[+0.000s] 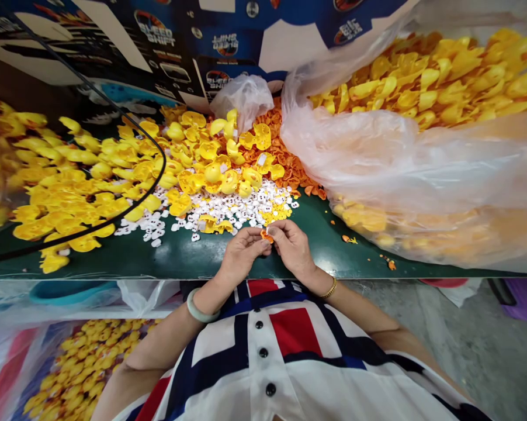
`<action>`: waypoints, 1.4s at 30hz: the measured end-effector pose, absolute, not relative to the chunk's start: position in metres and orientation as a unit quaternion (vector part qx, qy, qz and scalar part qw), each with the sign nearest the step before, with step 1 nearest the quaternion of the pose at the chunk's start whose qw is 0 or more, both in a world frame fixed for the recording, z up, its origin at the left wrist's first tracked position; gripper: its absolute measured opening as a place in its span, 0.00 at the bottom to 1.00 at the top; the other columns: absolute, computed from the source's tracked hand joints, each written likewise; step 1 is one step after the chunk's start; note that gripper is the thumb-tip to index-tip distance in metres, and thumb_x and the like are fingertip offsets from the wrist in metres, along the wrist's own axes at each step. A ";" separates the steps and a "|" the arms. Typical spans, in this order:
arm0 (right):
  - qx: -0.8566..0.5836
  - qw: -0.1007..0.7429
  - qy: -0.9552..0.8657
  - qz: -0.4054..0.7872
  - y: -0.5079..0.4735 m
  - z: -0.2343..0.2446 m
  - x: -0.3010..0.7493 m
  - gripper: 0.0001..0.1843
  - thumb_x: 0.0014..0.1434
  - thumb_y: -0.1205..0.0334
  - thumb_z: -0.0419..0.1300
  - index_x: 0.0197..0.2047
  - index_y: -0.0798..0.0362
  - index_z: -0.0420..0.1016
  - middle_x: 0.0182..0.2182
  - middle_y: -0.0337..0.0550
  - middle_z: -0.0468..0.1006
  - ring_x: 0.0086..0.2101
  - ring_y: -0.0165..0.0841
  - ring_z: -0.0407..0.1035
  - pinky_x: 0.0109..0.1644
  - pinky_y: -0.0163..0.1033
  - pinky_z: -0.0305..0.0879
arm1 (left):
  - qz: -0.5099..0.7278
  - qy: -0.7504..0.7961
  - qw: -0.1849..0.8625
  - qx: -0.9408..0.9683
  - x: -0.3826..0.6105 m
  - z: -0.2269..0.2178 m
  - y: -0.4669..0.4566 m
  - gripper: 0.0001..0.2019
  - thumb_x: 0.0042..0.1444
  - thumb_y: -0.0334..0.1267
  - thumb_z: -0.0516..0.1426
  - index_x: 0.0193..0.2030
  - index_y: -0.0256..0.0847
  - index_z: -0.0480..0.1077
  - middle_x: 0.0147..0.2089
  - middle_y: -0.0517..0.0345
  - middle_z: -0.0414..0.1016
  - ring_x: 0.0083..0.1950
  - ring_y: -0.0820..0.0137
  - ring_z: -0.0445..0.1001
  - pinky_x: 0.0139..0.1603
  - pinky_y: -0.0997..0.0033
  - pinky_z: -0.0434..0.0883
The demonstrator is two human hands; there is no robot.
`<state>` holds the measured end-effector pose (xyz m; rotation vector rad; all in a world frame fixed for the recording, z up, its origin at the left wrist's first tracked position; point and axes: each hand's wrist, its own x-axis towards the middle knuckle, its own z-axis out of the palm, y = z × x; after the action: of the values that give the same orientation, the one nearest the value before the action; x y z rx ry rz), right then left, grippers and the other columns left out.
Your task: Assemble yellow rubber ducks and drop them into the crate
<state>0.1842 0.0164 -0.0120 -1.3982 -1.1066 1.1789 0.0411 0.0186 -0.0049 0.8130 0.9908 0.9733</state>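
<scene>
My left hand (241,254) and my right hand (292,245) meet at the near edge of the green table (189,257). Both pinch one small orange plastic piece (267,235) between their fingertips. Just beyond the hands lies a scatter of small white pieces (228,210). Behind that rises a heap of yellow duck shells (211,158), and further back a pile of orange pieces (290,164).
A big clear plastic bag (412,169) full of yellow shells fills the right side. More yellow shells (62,187) cover the left, crossed by a black cable (158,181). A bag of yellow ducks (79,362) sits below the table at left. Blue printed cartons (180,47) stand behind.
</scene>
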 end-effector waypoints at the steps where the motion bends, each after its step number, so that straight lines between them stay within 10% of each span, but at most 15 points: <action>1: -0.577 0.486 -0.456 0.472 0.015 -0.013 0.183 0.14 0.60 0.48 0.61 0.39 0.50 0.76 0.27 0.37 0.75 0.26 0.30 0.68 0.27 0.34 0.65 | 0.445 0.446 0.676 0.381 0.042 -0.003 0.017 0.17 0.49 0.43 0.68 0.42 0.36 0.72 0.32 0.58 0.78 0.30 0.74 0.75 0.36 0.71 0.74; 17: -0.592 0.501 -0.468 0.424 0.010 -0.014 0.178 0.15 0.61 0.47 0.61 0.38 0.50 0.73 0.33 0.41 0.76 0.26 0.29 0.68 0.25 0.33 0.65 | 0.436 0.469 0.680 0.358 0.045 0.002 0.016 0.20 0.47 0.46 0.69 0.41 0.36 0.72 0.31 0.58 0.78 0.29 0.72 0.76 0.36 0.69 0.74; 24: -0.558 0.524 -0.386 0.514 0.011 -0.011 0.177 0.16 0.59 0.46 0.63 0.36 0.50 0.70 0.20 0.32 0.71 0.16 0.25 0.61 0.19 0.33 0.61 | 0.440 0.455 0.697 0.337 0.046 -0.001 0.014 0.19 0.48 0.45 0.68 0.41 0.36 0.72 0.31 0.58 0.78 0.29 0.71 0.77 0.37 0.68 0.76; 42: -0.493 0.446 -0.626 0.409 0.009 -0.017 0.204 0.18 0.60 0.52 0.65 0.51 0.48 0.74 0.39 0.44 0.72 0.35 0.34 0.71 0.36 0.40 0.74 | 0.380 0.459 0.654 0.466 0.018 0.007 0.017 0.16 0.55 0.51 0.63 0.41 0.39 0.75 0.31 0.55 0.78 0.30 0.68 0.76 0.37 0.65 0.74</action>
<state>0.2043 0.0089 -0.0170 -1.2202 -1.5508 1.0126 0.0178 0.0172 0.0069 1.0566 1.0413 0.8624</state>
